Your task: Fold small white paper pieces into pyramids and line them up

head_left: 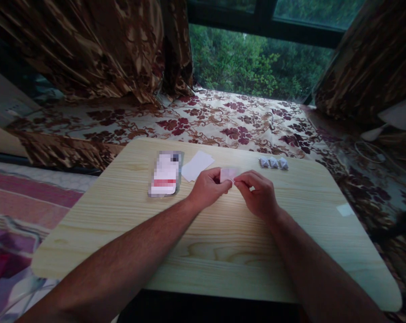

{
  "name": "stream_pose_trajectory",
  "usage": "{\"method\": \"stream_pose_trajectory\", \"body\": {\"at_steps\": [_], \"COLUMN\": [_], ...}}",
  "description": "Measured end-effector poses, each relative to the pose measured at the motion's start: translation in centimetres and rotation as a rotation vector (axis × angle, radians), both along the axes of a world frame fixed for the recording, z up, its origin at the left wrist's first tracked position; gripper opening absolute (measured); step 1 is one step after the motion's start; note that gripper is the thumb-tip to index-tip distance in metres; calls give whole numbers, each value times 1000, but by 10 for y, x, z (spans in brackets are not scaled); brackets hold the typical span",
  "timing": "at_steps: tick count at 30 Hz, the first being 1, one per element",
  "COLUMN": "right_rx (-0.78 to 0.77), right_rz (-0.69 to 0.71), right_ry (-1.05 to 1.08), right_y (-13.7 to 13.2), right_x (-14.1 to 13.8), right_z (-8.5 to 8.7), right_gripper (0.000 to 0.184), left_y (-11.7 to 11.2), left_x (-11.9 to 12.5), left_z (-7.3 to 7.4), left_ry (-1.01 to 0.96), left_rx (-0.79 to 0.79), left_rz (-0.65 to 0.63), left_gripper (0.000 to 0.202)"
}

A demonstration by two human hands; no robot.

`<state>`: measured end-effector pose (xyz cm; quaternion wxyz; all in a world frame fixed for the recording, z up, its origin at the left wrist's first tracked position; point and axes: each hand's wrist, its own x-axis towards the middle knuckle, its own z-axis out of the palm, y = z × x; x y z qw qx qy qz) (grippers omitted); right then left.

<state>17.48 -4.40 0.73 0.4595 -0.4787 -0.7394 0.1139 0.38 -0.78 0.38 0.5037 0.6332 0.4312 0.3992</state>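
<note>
A small piece of pale paper [227, 174] is held up over the middle of the wooden table. My left hand [209, 185] grips its left and lower side, thumb in front. At its lower right corner, my right hand [257, 190] pinches the edge between thumb and fingertips. Just left of my left hand lie white paper sheets [198, 165], overlapping each other. Beyond my right hand, three small folded paper shapes [273, 163] stand in a row. Fine creases in the held paper are too small to tell.
A pixelated phone-like object [165, 174] lies at the left of the wooden table [229, 242]. A pale square patch [344, 209] is near the right edge. Behind the table are a flower-patterned window seat [243, 121], brown curtains [115, 49] and a window.
</note>
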Motion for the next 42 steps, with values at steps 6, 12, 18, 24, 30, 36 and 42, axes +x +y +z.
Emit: {"method": "stream_pose_trajectory", "body": {"at_steps": [6,12,18,24,30,36,42], "right_rx": [10,74,80,68,87,116,70], "right_rz": [-58,-47,-36,-20,-39,15,44], "right_ry": [-26,-39,-119,-164,-174,-136,-53], "right_y": [-3,-3,-4,-6,-5,-4,-3], "right_x": [-1,-1,1,2,1,0,-1], "right_z": [-2,-3,-4,-4,-3,-4,-5], "right_gripper": [6,15,14,14,14,14,14], "left_y": [2,1,-1,-5,-6,-6,-7], "left_x": [-1,0,0,1,4,6,5], "left_z": [-6,-11,-7,5,4,5,8], "left_ry": [-7,-4,-4,-17,-149,-214,-189], "left_rx": [61,58,59,-25,-93,-199,-223], "left_rz": [-13,-13,-30,-37,-86,-71,-52], "left_gripper": [18,13,10,13,17,17,12]}}
